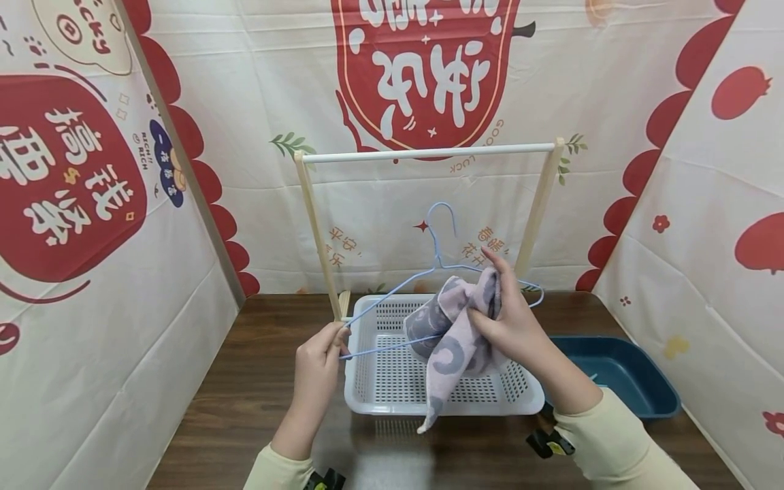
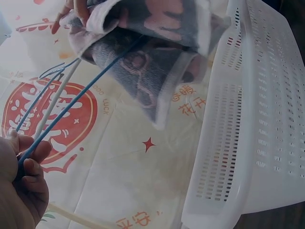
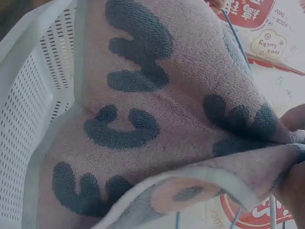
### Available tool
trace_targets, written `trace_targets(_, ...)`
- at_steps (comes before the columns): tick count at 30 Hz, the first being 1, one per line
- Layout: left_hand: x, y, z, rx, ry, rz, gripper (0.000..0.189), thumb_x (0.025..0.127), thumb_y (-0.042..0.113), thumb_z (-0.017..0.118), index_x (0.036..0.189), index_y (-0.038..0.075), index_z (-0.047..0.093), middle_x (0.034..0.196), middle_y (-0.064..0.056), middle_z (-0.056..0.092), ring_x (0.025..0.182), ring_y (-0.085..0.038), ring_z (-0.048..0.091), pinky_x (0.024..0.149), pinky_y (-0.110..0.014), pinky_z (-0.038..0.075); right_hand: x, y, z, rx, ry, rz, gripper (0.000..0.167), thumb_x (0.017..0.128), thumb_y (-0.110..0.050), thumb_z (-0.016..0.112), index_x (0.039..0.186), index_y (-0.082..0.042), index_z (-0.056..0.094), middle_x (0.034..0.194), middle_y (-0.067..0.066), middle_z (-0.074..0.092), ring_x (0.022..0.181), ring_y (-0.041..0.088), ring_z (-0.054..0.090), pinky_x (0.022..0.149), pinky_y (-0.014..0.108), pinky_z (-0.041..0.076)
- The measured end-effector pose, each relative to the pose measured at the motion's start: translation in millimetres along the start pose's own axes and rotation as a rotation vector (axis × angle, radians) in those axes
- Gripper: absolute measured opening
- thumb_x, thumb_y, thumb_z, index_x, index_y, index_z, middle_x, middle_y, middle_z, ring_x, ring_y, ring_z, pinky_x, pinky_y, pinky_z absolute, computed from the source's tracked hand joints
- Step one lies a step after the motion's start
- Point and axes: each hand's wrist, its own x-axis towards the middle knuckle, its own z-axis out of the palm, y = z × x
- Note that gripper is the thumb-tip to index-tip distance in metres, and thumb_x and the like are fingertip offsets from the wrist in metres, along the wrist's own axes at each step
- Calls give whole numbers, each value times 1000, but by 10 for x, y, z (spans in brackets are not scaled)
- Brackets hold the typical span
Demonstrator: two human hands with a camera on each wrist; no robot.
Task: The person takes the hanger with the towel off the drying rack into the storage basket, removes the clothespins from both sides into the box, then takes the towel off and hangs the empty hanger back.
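In the head view my left hand (image 1: 321, 354) grips the left end of a blue clothes hanger (image 1: 392, 291), whose hook points up. A pink and grey patterned towel (image 1: 453, 340) hangs bunched over the hanger's lower bar, which passes behind its folds. My right hand (image 1: 508, 313) pinches the towel's upper part near the hanger's right side. The left wrist view shows the fingers (image 2: 33, 169) curled round the hanger's end. Dark letter-like shapes cover the towel (image 3: 186, 95) in the right wrist view. Both hands are above a white perforated basket (image 1: 367, 401).
Behind the basket stands a rack with a white crossbar (image 1: 429, 154) and wooden side posts. A dark blue tub (image 1: 649, 388) is at the right, with something light blue inside. Printed cloth walls (image 1: 184, 320) surround the brown wooden table (image 1: 263, 381).
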Motion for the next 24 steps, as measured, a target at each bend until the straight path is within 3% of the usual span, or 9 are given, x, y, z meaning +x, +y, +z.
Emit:
trace_targets(3, 2, -6, -7, 13, -2, 8, 6, 93, 6, 64, 88, 6, 67, 61, 3, 59, 55, -7, 54, 49, -23, 45, 16, 2, -12, -27, 34, -43, 94, 81, 18, 63, 153, -18, 15, 147, 20, 26, 120, 31, 40, 101, 47, 36)
trace_targets(8, -5, -34, -27, 1, -9, -18, 8, 94, 6, 62, 89, 5, 67, 60, 3, 58, 51, -8, 51, 46, -22, 43, 43, 19, -14, -20, 134, -140, 78, 81, 23, 61, 146, -7, 31, 127, 15, 39, 110, 18, 44, 94, 18, 35)
trace_targets(12, -7, -53, -41, -2, -19, -45, 9, 96, 6, 60, 90, 4, 67, 60, -1, 59, 49, -14, 53, 46, -22, 44, 51, 42, -25, -22, 233, -170, 56, 82, 24, 57, 131, -2, 49, 119, 11, 44, 111, 13, 43, 95, 17, 34)
trace_targets(16, -9, -69, -42, 13, -14, -27, 9, 95, 5, 61, 89, 4, 67, 59, -2, 59, 49, -17, 55, 46, -21, 43, 58, 81, -49, -55, 298, -176, 40, 84, 24, 56, 116, 0, 59, 119, 10, 50, 114, 11, 44, 98, 18, 35)
trace_targets(24, -17, -95, -51, 45, 2, -16, 8, 95, 5, 62, 90, 4, 68, 59, 1, 59, 50, -15, 57, 47, -20, 43, 50, 107, -86, -48, 322, -67, 25, 92, 13, 54, 93, -2, 74, 120, 8, 52, 118, 15, 46, 96, 18, 37)
